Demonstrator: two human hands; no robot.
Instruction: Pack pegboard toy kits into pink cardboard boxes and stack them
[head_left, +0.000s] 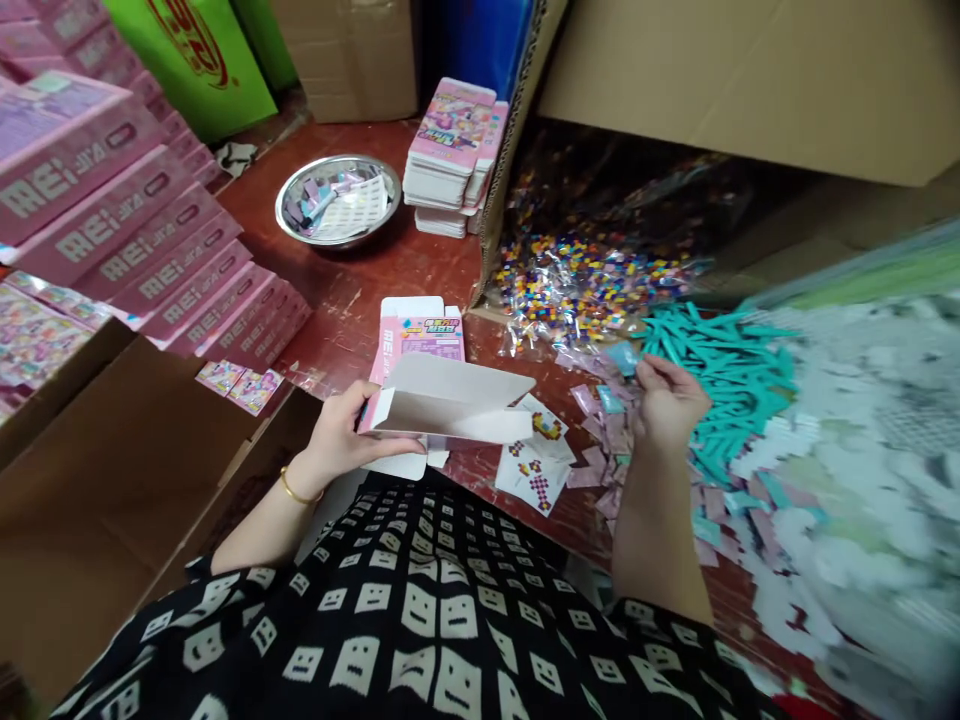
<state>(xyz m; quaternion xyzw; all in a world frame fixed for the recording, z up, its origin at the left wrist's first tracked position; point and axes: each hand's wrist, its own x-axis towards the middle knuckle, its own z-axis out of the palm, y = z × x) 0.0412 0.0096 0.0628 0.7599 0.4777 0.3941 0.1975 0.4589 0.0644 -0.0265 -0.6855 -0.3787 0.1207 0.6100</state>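
Cardboard walls and stacked cartons close in a worn red-brown surface [360, 280] crowded with packing stock. At its near edge the left hand [341, 435] has its grip clamped on 1 open pink box [442, 400], thumb on the bottom edge, flap raised and white inside showing, held just above the edge. The right hand [664, 400] reaches into the heap of teal sticks [720, 370], fingers pinched together on what looks like 1 small teal piece [622, 357]; whether it is truly gripped I cannot tell. Below the box lie 2 or 3 printed pattern sheets [536, 465], and small pink packets [600, 440] are scattered beside them, too many and too overlapped to count. Bags of mixed coloured beads [585, 280] lie behind, again uncountable. Farther back stand 1 steel bowl [337, 200] of oddments and 1 stack of flat pink boxes [454, 160], with 1 more flat box [420, 330] lying behind the open one. At left, roughly 8 finished pink cartons [135, 240] lean in a row. Risks, as I judge them: the open box is held by 1 edge only, so it could tip or crush, and loose packets near the edge could slide off.
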